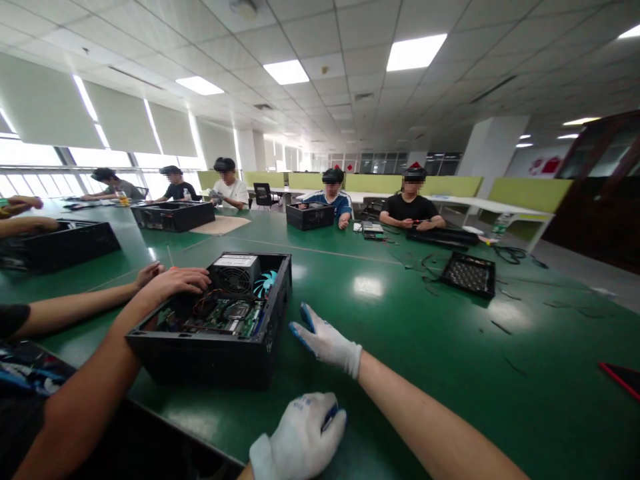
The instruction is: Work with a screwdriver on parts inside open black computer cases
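Note:
My right hand [327, 341], in a white glove with blue-coated fingertips, hovers just right of an open black computer case [210, 360]. Its thumb and fingers are spread, and nothing is in them. Nearer to me, my left hand [303, 433] wears a matching glove. Its fingers curl under toward the thumb, and whatever they may hold is hidden. Neither glove touches the case. Inside the case are a power supply [235, 273], a turquoise fan [265, 284] and a green motherboard [227, 315]. A co-worker's bare hand [183, 281] rests at the case's far left side.
A black grille panel [469, 275] lies on the green table [400, 333] at right, near loose cables [425, 267]. A red-edged dark object [620, 380] is at the right edge. Several people sit across the table with other cases [173, 217].

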`<action>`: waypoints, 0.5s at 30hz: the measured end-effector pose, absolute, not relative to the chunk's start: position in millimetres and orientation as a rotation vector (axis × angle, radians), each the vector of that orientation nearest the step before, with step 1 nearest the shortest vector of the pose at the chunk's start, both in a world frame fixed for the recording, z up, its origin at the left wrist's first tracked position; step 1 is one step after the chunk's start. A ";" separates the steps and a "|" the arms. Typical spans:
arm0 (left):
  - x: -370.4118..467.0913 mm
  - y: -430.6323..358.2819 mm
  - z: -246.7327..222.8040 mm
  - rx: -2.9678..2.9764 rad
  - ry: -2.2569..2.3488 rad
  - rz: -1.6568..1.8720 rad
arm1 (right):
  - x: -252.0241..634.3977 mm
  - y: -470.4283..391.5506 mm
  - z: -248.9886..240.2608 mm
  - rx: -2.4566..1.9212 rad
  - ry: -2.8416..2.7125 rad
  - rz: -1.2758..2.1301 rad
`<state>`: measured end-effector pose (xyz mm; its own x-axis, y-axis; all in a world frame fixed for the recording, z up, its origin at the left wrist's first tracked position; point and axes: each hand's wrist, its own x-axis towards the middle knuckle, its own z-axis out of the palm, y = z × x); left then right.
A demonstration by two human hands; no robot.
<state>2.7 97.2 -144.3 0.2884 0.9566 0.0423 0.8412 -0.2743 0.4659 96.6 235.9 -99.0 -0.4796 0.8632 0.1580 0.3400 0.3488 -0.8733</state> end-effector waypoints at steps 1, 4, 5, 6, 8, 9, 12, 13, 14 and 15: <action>0.1 98.6 -147.3 2.207 1.617 0.478 | 107.3 233.5 -105.7 -1.069 -2.000 1.078; -2.8 101.5 -148.0 2.207 1.587 0.516 | 142.2 228.1 -121.6 -1.153 -2.011 1.057; -2.4 102.3 -147.0 2.202 1.584 0.518 | 154.1 226.6 -125.4 -1.180 -2.008 1.049; -1.5 103.0 -146.0 2.197 1.581 0.521 | 165.9 224.9 -128.6 -1.204 -2.003 1.042; 0.5 104.0 -145.1 2.189 1.576 0.545 | 188.7 220.3 -133.3 -1.247 -1.988 1.032; 1.5 104.2 -145.4 2.190 1.572 0.557 | 199.5 217.0 -134.8 -1.267 -1.982 1.026; 2.9 104.1 -148.5 2.205 1.572 0.587 | 227.9 204.1 -136.9 -1.323 -1.976 0.993; 2.9 104.0 -150.1 2.212 1.574 0.594 | 235.7 199.3 -137.2 -1.339 -1.977 0.981; 2.6 104.0 -152.1 2.224 1.577 0.604 | 242.6 194.6 -137.7 -1.354 -1.980 0.969; 2.2 104.1 -154.3 2.237 1.579 0.617 | 248.6 190.3 -138.6 -1.367 -1.983 0.959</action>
